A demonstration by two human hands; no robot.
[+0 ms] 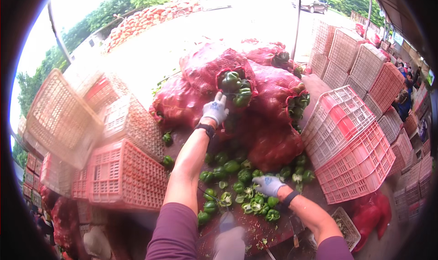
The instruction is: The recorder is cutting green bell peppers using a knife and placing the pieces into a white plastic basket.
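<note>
At mesh sack (214, 68), left hand (215, 109) grip closed.

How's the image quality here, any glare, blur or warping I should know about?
Head view: the sky and paved yard at the top are blown out white; the stacked pink plastic crates on the left are smeared with blur; straight crate edges bow toward the dark circular fisheye rim; the green bell peppers and both grey-gloved hands, left and right, stay fairly sharp.

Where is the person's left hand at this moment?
In the head view, the left hand is up centre, reaching the open red mesh sack of green peppers.
</note>
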